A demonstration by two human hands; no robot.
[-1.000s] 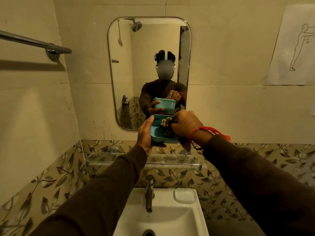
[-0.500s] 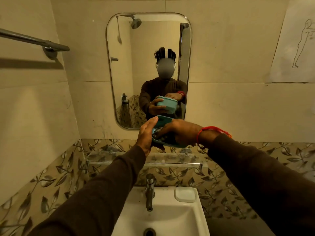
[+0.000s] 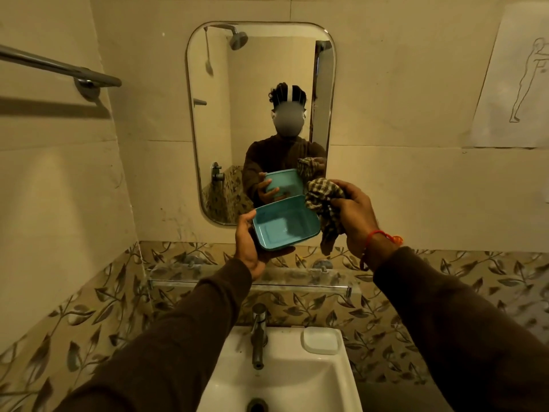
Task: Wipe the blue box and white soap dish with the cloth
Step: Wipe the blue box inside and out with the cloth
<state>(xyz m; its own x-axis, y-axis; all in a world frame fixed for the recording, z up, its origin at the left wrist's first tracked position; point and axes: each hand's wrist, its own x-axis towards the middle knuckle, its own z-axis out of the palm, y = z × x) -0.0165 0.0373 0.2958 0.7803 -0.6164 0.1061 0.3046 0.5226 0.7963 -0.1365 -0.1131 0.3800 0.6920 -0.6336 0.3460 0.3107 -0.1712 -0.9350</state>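
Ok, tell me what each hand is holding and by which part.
The left hand holds the blue box by its left end, thumb on the rim. The right hand grips the bunched checked cloth at its upper part; the tail hangs free.

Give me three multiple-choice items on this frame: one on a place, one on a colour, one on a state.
1. Where is the white soap dish?
A. on the sink rim right of the tap
B. on the glass shelf
C. in the left hand

2. What colour is the thread on the right wrist?
A. green
B. red
C. white

3. What is the cloth doing?
A. lying in the sink
B. hanging on the towel bar
C. bunched in the right hand, outside the blue box

Key: 1 A, it sits beside the tap. 2 B, red thread. 3 C, the box interior is bare.
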